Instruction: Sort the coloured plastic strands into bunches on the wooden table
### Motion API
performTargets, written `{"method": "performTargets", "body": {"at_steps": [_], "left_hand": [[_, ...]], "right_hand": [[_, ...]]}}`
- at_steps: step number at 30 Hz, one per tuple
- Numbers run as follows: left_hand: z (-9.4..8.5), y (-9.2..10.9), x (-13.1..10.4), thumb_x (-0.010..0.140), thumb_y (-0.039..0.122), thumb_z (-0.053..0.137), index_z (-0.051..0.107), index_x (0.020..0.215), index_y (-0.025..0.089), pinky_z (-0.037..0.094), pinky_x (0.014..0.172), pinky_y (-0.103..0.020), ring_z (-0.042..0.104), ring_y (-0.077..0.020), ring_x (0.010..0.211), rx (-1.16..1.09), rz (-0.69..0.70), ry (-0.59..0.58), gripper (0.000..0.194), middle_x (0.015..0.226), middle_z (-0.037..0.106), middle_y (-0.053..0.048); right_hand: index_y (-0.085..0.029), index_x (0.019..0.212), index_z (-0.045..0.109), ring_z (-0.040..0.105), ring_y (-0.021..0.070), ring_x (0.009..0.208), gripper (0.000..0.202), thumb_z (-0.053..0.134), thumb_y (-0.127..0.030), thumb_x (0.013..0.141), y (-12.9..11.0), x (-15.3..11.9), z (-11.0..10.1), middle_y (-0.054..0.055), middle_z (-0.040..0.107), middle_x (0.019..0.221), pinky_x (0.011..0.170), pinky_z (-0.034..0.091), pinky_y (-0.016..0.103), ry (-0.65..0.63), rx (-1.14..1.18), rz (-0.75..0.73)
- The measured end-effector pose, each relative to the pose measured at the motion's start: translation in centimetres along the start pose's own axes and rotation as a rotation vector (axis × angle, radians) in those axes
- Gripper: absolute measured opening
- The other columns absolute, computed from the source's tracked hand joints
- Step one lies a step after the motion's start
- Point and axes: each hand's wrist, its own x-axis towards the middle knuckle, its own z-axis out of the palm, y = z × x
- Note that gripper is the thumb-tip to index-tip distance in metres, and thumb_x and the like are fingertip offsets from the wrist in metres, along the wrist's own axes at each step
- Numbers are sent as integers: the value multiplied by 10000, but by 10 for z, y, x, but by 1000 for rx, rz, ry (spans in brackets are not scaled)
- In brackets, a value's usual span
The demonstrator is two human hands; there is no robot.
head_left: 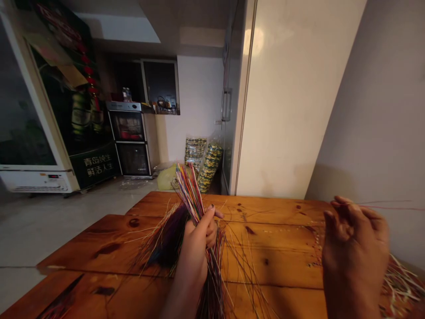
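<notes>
Nearest you, your right hand is lifted off to the side, fingers curled and pinched together on a single thin strand that runs out to the right. Under it, a small heap of loose strands already lies at the table's right edge. Your left hand is clamped round the multicoloured bundle, upright over the wooden table, and that bundle looks thick yet: I'd judge most of it is left. Beyond, stacked rolls by the wall.

Wooden table under loose coloured strands
</notes>
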Motion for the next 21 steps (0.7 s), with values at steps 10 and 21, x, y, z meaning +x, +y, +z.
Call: {"method": "performTargets", "body": {"at_steps": [10, 21], "left_hand": [[7, 3, -4, 641, 370, 729, 523, 655, 132, 108, 360, -165, 142, 2, 368, -194, -110, -60, 315, 452, 234, 127], [12, -9, -13, 758, 366, 601, 510, 660, 141, 70, 386, -195, 113, -20, 385, -66, -288, -338, 262, 462, 204, 115]], "right_hand": [[-201, 798, 658, 650, 239, 737, 273, 574, -460, 768, 34, 0, 5, 77, 707, 808, 661, 484, 349, -878, -699, 96], [-241, 899, 698, 628, 177, 735, 265, 550, -449, 827, -12, -43, 34, 51, 708, 918, 534, 462, 253, -948, -360, 76]]}}
